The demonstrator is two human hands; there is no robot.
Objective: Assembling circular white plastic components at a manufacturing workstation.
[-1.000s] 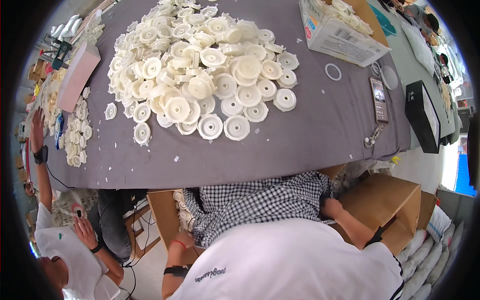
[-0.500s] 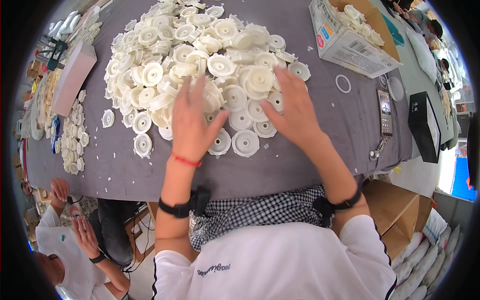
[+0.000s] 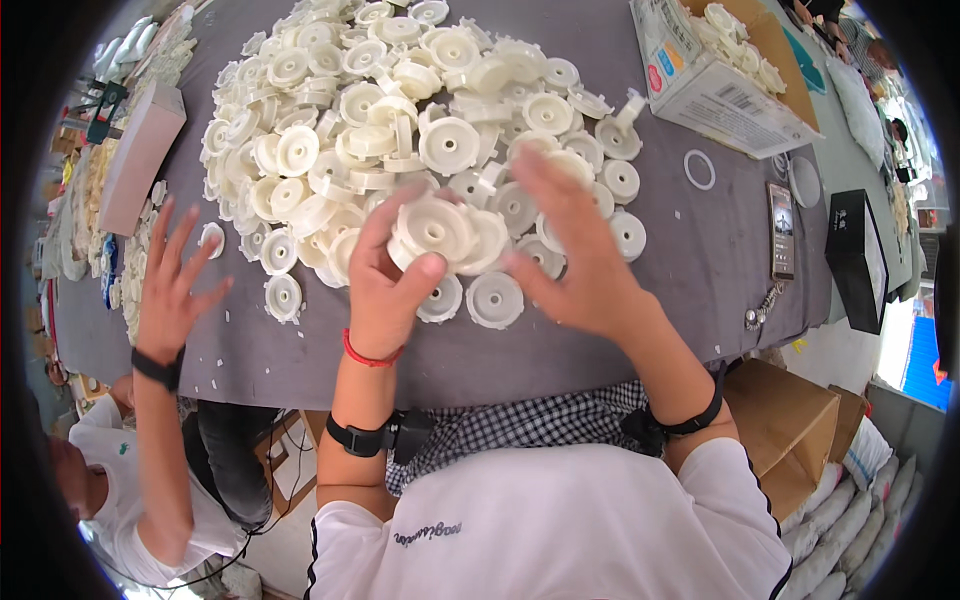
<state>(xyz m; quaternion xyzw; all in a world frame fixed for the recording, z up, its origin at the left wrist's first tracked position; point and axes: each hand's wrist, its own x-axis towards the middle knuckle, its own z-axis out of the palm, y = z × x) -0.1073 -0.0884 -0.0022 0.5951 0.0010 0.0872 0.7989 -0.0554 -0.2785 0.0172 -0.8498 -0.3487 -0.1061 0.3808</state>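
Observation:
A large heap of white plastic flanged discs [image 3: 330, 130], round with a small centre hole and tabs on the rim, covers the middle of the grey table. My left hand [image 3: 375, 300] is closed on a white plastic disc [image 3: 435, 228] at the heap's near edge, thumb over its rim. Another pale disc [image 3: 485, 240] lies right against it; whether my hand grips that one too, I cannot tell. My right hand [image 3: 585, 265] has its fingers apart and slightly blurred over the heap's right side, with nothing visible in it. Loose discs [image 3: 494, 300] lie just below the hands.
A co-worker's open hand [image 3: 170, 290] reaches over the table's left side. Farther right stand a carton [image 3: 730, 115] holding more discs, a white ring [image 3: 699, 170], a phone [image 3: 781, 230] and a black box [image 3: 856, 260]. A pink box [image 3: 143, 160] stands at left.
My left hand has taken hold of a white disc. My right hand has moved slightly nearer to me, and discs on the heap's right have shifted. The co-worker's hand has risen over the table.

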